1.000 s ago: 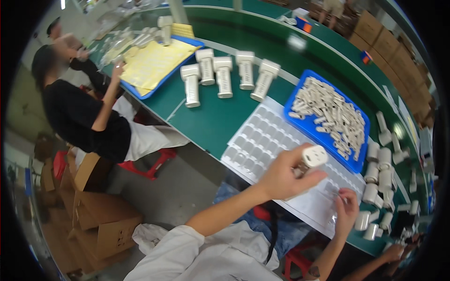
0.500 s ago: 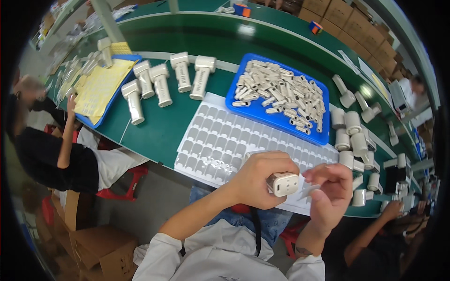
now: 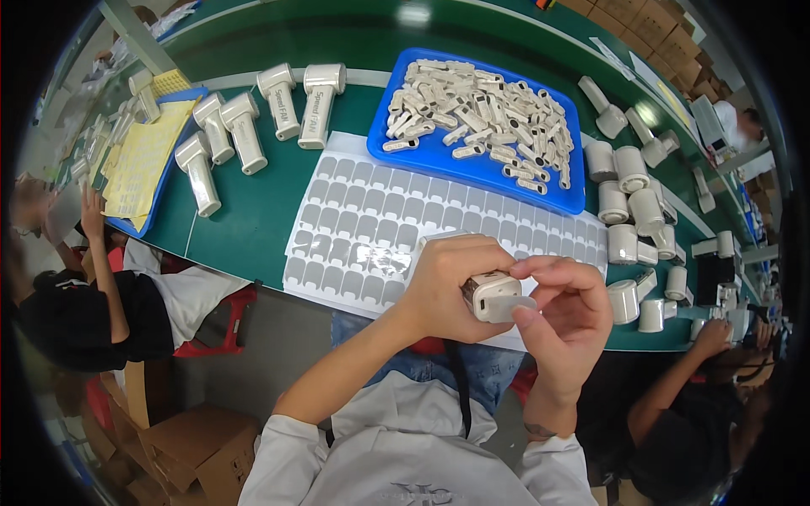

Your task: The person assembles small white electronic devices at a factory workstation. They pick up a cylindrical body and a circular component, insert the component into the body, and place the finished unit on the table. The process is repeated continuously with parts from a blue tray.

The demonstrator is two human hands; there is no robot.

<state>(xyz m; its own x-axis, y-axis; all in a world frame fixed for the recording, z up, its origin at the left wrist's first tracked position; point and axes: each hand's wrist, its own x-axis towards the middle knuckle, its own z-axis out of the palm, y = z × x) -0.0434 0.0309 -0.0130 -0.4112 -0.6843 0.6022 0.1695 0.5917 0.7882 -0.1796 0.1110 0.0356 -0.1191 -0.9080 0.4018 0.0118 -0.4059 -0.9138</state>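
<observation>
My left hand (image 3: 456, 291) is wrapped round a white handheld fan (image 3: 484, 305), its handle end with small holes facing me and most of its body hidden by the fingers. Between the thumb and fingertips of my right hand (image 3: 567, 308) is a small pale grey sticker (image 3: 510, 309), which overlaps that handle end; whether it touches the surface I cannot tell. Beneath both hands lies a white sheet of grey rounded stickers (image 3: 371, 203), set out in rows.
A blue tray (image 3: 485, 184) heaped with small white plastic parts stands beyond the sheet. Several white fans (image 3: 321, 105) lie at left, beside a blue tray with yellow sheets (image 3: 139, 164). More fans (image 3: 631, 169) crowd the right. Co-workers sit on both sides; cardboard boxes (image 3: 194, 447) stand lower left.
My right hand has moved left with the sticker, from beside the fan onto its handle end. My view has tilted, so the table sits higher in the picture.
</observation>
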